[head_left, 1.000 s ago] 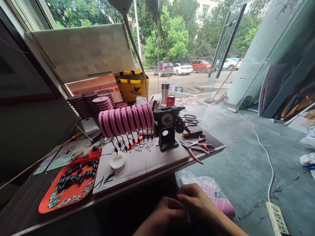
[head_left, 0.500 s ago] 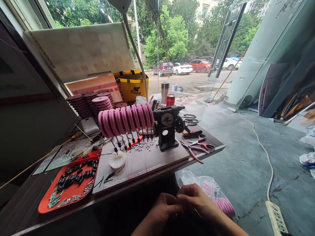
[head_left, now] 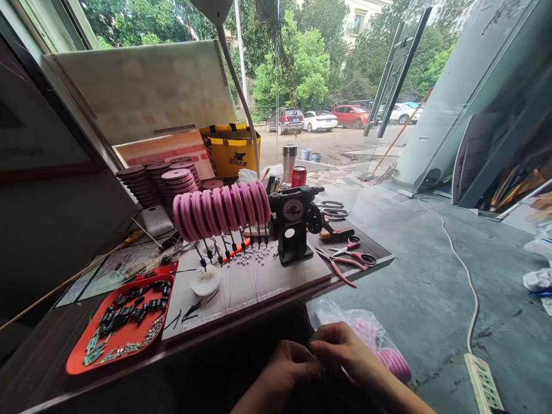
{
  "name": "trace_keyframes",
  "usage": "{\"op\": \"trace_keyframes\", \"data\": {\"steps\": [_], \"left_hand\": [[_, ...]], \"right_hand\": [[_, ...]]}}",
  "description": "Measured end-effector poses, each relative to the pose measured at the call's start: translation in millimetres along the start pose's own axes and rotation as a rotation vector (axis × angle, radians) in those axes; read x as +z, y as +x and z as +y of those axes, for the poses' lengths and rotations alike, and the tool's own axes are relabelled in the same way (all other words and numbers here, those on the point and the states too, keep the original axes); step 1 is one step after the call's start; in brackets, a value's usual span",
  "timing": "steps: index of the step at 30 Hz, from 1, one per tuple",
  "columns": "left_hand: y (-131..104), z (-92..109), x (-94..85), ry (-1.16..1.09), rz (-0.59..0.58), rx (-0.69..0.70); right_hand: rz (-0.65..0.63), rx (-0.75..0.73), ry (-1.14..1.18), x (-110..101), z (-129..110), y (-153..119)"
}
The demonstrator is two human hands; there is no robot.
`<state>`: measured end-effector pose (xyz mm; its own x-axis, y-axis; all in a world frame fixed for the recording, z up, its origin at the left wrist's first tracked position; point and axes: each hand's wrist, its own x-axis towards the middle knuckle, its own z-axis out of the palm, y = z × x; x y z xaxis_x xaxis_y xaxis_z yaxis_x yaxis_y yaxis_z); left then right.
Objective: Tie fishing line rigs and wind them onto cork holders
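The left hand (head_left: 293, 365) and right hand (head_left: 338, 345) nearly meet before the surface (head_left: 47, 362), fingers curled; whether either grasps anything, I cannot tell. Pink spools (head_left: 209, 213) adjoin the winder (head_left: 294, 227).

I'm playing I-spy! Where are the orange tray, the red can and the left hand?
Orange tray (head_left: 76, 360), head view: its left corner.
Red can (head_left: 299, 177), head view: its side.
Left hand (head_left: 290, 364), head view: its middle.

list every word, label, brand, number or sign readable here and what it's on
"歪马送酒": yellow bag, first character blurry
Dial on the black machine: markings too small to read
Red can: print too small to read
White car: number plate too blurred to read
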<state>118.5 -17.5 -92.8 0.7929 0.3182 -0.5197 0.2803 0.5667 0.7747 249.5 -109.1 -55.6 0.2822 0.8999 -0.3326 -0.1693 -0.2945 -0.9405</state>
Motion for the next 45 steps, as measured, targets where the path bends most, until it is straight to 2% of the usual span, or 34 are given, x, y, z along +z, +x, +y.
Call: {"op": "trace_keyframes", "data": {"steps": [11,28,32,37,41,45], "left_hand": [[2.3,-0.4,0.2,0.02,-0.001,0.002],[-6.2,0.8,1.7,-0.001,0.054,-0.013],[-6.9,4.3,6.6,0.041,0.049,0.004],[-12.0,12.3,16.7,0.163,0.054,0.031],[-27.2,26.2,20.6,0.38,0.098,0.063],[-46.7,57.0,32.7,0.763,0.144,0.258]], "right_hand": [[-0.04,-0.013,0.008,2.1,6.4,1.7],[0.03,0.0,0.031,3.0,12.3,4.0],[0.032,-0.008,0.061,3.0,14.8,4.4],[0.001,-0.009,0.129,6.0,18.8,0.7],[-0.033,0.002,0.246,8.2,26.0,-5.1],[-0.091,0.016,0.374,5.8,29.4,-8.8]]}}
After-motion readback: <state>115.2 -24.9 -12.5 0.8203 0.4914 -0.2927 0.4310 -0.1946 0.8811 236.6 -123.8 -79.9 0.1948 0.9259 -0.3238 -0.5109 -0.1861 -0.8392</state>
